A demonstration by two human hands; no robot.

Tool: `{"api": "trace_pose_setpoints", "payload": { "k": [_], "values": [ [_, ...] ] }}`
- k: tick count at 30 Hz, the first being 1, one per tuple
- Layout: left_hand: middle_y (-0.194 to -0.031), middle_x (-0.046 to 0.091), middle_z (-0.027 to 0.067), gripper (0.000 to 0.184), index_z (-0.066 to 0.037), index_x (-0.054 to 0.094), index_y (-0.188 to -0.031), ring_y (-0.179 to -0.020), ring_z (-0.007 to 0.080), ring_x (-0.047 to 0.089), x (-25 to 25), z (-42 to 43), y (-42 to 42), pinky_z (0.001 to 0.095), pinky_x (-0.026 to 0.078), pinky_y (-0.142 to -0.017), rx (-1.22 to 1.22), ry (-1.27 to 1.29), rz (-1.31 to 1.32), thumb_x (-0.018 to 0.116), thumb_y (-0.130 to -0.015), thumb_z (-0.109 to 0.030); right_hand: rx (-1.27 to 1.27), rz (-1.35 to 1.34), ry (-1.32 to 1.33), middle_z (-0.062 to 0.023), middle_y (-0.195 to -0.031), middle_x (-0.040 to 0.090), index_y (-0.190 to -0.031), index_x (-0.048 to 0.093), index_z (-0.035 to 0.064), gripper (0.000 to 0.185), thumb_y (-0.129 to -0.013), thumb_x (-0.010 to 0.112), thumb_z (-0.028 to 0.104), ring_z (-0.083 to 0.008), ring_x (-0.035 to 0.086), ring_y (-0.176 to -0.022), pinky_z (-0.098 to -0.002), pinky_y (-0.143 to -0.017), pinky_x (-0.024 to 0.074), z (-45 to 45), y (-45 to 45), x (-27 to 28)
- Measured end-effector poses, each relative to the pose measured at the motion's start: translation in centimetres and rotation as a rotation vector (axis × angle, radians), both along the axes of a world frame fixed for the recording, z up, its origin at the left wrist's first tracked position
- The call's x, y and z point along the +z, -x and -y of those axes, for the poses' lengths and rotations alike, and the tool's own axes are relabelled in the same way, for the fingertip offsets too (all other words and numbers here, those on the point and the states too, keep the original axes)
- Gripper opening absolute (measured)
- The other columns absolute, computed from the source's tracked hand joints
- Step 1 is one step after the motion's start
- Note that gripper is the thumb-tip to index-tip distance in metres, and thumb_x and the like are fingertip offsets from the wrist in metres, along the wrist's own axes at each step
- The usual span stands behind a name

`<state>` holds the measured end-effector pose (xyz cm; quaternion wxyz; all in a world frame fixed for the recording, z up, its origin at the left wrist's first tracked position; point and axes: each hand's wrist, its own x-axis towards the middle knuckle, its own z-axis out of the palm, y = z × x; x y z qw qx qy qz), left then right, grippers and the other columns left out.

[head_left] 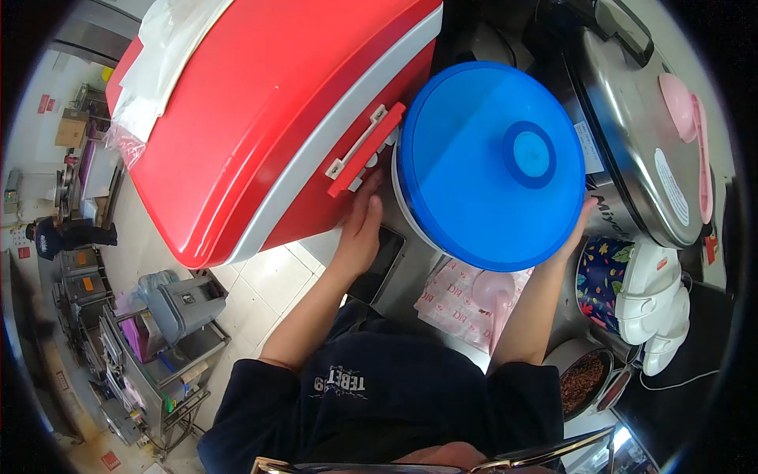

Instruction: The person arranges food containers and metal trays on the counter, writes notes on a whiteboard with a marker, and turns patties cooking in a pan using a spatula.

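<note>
Pale floor tiles and a row of metal carts fill the room at the left, where a person in dark clothing stands. Nearest and largest is a glossy red plastic box, smooth and round-cornered, with a grey band, a ribbed latch and a crumpled white sheet on top. Beside it sits a round tub with a smooth blue plastic lid; the lid's face points up toward the camera, its small raised disc is off to the right, and being circular it has no long axis. The right hand grasps the tub's right side at the rim; the left hand has its fingers curved between box and tub, and whether it grips cannot be told. Right of the tub stands a brushed-steel cooker bearing a pink scoop. Lower down are a floral pot, a metal pan of brown grains, printed paper under a pink ladle, and a flat black device on the metal tabletop.
</note>
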<state>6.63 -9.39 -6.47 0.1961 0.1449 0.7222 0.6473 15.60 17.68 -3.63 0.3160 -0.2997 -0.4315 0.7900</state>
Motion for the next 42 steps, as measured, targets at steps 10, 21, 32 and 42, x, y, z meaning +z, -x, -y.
{"api": "trace_pose_setpoints", "payload": {
  "k": [10,21,32,42],
  "values": [
    [-0.145,0.017,0.0191,0.063,-0.001,0.016,-0.14,-0.136,0.0282,0.014,1.2,-1.4,-0.5,0.0384,0.012,-0.11,-0.122,0.008,0.051,0.03,-0.096,-0.043,0.112,-0.099,-0.033,-0.0134,-0.128,0.045,-0.131,0.037,-0.0005,0.07,-0.092,0.028,0.056,-0.0219,0.045,-0.116,-0.0344,-0.096,0.0368,0.1,-0.9,-0.2],
    [-0.137,0.035,0.0186,0.048,0.001,0.032,-0.133,-0.128,0.0278,0.032,-0.6,0.2,-1.4,0.0369,0.025,-0.105,0.021,0.045,-0.193,0.04,-0.095,-0.028,0.064,-0.055,0.003,-0.0131,-0.132,0.042,-0.132,0.035,-0.0003,0.076,-0.09,0.025,0.061,-0.0221,0.04,-0.12,-0.0345,-0.1,0.0317,0.1,0.2,0.0],
    [-0.141,0.026,0.0211,0.092,0.003,0.021,-0.138,-0.133,0.0287,0.023,2.9,-2.5,0.6,0.0374,0.018,-0.108,-0.045,0.001,0.065,0.008,-0.083,-0.07,-0.001,-0.13,-0.005,-0.013,-0.131,0.042,-0.131,0.037,-0.0015,0.082,-0.088,0.02,0.066,-0.0219,0.042,-0.118,-0.0344,-0.1,0.0308,3.0,-2.6,-0.7],
    [-0.139,0.03,0.0197,0.102,0.004,0.02,-0.137,-0.129,0.0274,0.03,1.5,-4.6,2.0,0.0379,0.023,-0.106,-0.102,-0.315,-0.052,0.018,-0.077,-0.077,0.134,-0.384,0.208,-0.012,-0.131,0.042,-0.133,0.034,0.0014,0.083,-0.085,0.026,0.068,-0.0229,0.042,-0.118,-0.036,-0.098,0.0356,1.1,-1.9,-2.8]
  ]
}}
